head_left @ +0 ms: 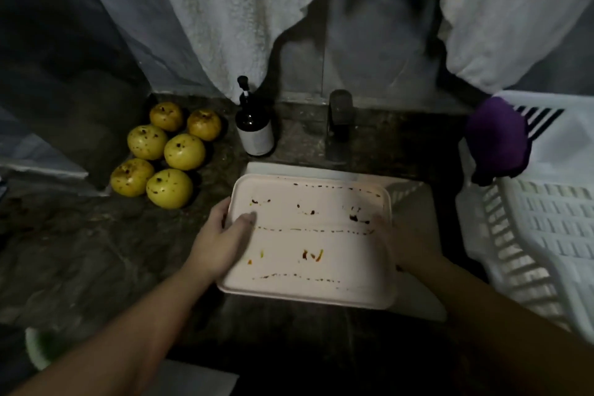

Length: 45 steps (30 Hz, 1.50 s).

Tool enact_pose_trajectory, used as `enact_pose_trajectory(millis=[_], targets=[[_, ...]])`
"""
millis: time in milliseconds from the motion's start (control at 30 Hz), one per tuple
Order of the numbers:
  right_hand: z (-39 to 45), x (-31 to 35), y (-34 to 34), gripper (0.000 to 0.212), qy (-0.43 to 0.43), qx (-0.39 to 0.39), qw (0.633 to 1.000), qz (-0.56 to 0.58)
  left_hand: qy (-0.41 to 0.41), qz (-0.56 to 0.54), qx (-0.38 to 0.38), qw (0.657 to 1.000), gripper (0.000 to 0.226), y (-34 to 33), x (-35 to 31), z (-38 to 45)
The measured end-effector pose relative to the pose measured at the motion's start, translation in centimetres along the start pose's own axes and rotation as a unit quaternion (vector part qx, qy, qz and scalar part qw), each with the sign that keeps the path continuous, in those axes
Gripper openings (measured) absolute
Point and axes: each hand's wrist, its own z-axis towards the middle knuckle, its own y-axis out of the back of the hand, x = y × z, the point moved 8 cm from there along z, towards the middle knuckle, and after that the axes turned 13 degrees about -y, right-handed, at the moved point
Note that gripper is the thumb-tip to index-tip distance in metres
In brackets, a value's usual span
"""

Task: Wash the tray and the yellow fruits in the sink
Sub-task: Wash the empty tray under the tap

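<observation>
Both forearms reach in from the near edge. Left hand (221, 235) grips the tray's left rim, thumb laid on the inner face, fingers wrapped under. Right hand (390, 239) holds the right rim, thumb side on top, its fingers hidden beneath.

Tray (308, 294): pale pink, rectangular, rounded corners, shallow lip; smooth surface streaked with dotted brown lines and small red-orange smears. It sits level over the white sink (414, 302), covering most of the basin.

Countertop (80, 254): dark mottled stone. Open room left of the tray. White slatted dish rack (540, 235) crowds the right side (purple cloth (496, 141) draped on its rim).

Farther back: six yellow fruits (167, 154), round, brown-speckled, clustered touching on the counter left. Dark pump bottle (254, 125) with white label stands beside them; dark faucet (340, 125) behind the basin. White towels (225, 16) hang above.
</observation>
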Motion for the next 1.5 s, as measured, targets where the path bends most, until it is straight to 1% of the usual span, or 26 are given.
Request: enact_pose_trajectory(millis=[67,100,167,200,267,300,333,400,433,500,567,600,667,700,800,867,933,967,1033,1100,1200,1233,1267,1367,1433,1500], targets=[[1.0,0.2,1.0,0.096,-0.035,-0.041,0.997,0.050,-0.001,-0.009,-0.003,1.000,0.081,-1.0,-0.4,1.0],[1.3,0.1,1.6,0.100,-0.058,-0.073,0.994,0.060,-0.003,-0.013,-0.002,1.000,0.087,-1.5,-0.5,1.6],[1.9,0.2,2.5,0.095,-0.079,-0.109,0.987,0.089,-0.009,-0.016,0.003,1.000,0.099,-2.5,-0.7,3.0],[2.1,0.5,2.8,0.086,-0.078,-0.112,0.984,0.115,-0.015,-0.018,0.006,1.000,0.102,-3.0,-0.7,3.8],[2.9,1.2,3.3,0.051,-0.045,-0.129,0.981,0.140,-0.027,-0.021,0.008,0.999,0.097,-4.0,-0.4,5.3],[2.9,1.5,3.7,0.043,-0.027,-0.136,0.982,0.131,-0.033,-0.019,0.004,0.999,0.090,-4.1,-0.3,5.7],[3.3,1.6,3.8,0.041,-0.024,-0.137,0.983,0.116,-0.039,-0.015,0.000,0.999,0.080,-4.3,0.0,6.2],[3.8,1.4,3.6,0.050,-0.023,-0.136,0.986,0.095,-0.050,-0.002,-0.007,0.999,0.062,-4.7,0.8,7.0],[4.1,1.3,3.5,0.052,-0.018,-0.135,0.986,0.094,-0.055,0.006,-0.006,0.998,0.058,-4.8,1.1,7.3],[4.5,0.9,3.3,0.044,-0.004,-0.134,0.986,0.101,-0.063,0.024,-0.005,0.998,0.055,-5.0,1.3,7.7],[4.6,0.6,3.6,0.041,0.001,-0.150,0.984,0.100,-0.069,0.037,0.003,0.997,0.047,-5.2,1.3,8.1],[4.9,0.3,3.6,0.044,-0.006,-0.151,0.983,0.105,-0.072,0.040,0.011,0.997,0.042,-5.5,1.3,8.3],[5.5,-0.3,3.9,0.066,-0.033,-0.153,0.980,0.124,-0.073,0.042,0.021,0.996,0.034,-5.9,1.3,8.5],[5.8,-0.5,4.1,0.071,-0.038,-0.154,0.979,0.124,-0.074,0.043,0.025,0.996,0.033,-6.1,1.4,8.6],[6.4,-0.4,4.4,0.075,-0.042,-0.162,0.982,0.088,-0.087,0.053,0.033,0.994,0.035,-6.5,1.7,9.3],[6.7,0.0,4.7,0.078,-0.039,-0.184,0.981,0.053,-0.094,0.053,0.032,0.994,0.037,-6.6,2.0,9.7],[6.8,0.0,5.2,0.077,-0.059,-0.201,0.977,0.048,-0.096,0.045,0.023,0.994,0.037,-6.6,2.0,10.0],[6.7,0.0,5.3,0.075,-0.060,-0.206,0.976,0.047,-0.101,0.041,0.017,0.994,0.038,-6.4,1.9,10.1],[6.2,0.1,5.5,0.069,-0.035,-0.215,0.976,0.028,-0.119,0.039,0.011,0.992,0.044,-6.2,1.4,10.0],[4.9,0.3,5.5,0.069,-0.008,-0.236,0.972,-0.002,-0.139,0.035,0.019,0.989,0.053,-6.0,0.6,9.5],[3.0,0.7,5.2,0.056,0.014,-0.230,0.973,0.014,-0.155,0.027,0.025,0.987,0.055,-5.6,-1.0,8.3],[2.4,0.9,5.0,0.055,0.017,-0.226,0.974,0.015,-0.153,0.022,0.021,0.988,0.051,-5.3,-1.5,7.8],[1.6,1.2,4.9,0.058,0.021,-0.228,0.973,0.010,-0.145,0.012,0.016,0.989,0.045,-5.1,-2.0,7.4],[0.8,1.9,5.5,0.075,0.007,-0.248,0.969,-0.003,-0.066,-0.069,0.021,0.995,0.028,-5.0,-2.1,6.7],[0.9,2.1,5.7,0.078,0.005,-0.244,0.970,0.003,-0.032,-0.118,0.023,0.992,0.028,-5.2,-2.0,6.6],[1.6,1.9,6.0,0.080,-0.007,-0.235,0.972,-0.004,-0.021,-0.112,0.025,0.993,0.028,-5.5,-1.9,7.0]])
